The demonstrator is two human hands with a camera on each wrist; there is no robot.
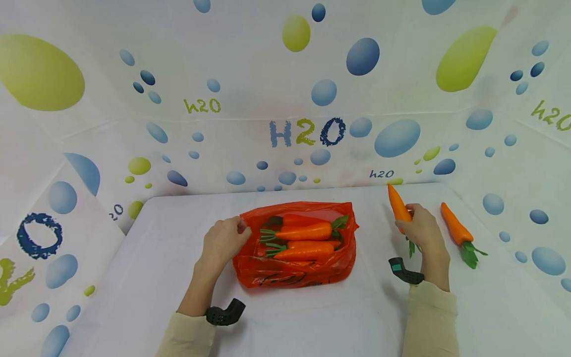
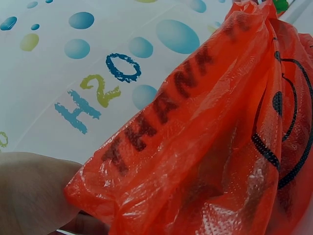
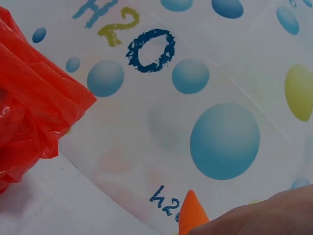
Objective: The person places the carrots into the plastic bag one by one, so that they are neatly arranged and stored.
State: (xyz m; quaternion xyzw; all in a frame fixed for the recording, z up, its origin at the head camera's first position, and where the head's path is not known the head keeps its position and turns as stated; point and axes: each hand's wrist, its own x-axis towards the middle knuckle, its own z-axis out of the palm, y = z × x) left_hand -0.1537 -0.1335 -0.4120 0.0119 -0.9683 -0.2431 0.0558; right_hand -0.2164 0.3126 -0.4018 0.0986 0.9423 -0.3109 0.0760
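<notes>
A red plastic bag with dark printing lies open on the table, several orange carrots with green tops inside it. My left hand pinches the bag's left rim between thumb and fingers; the left wrist view shows the bag's wall stretched up from there. To the right of the bag, my right hand grips a single carrot, its tip pointing away and its leaves hanging below the palm. In the right wrist view only that carrot's tip shows beside the hand.
Another carrot with leaves lies on the white table, right of my right hand. Behind the table stands a white backdrop with blue and green spots. Each wrist carries a black camera mount.
</notes>
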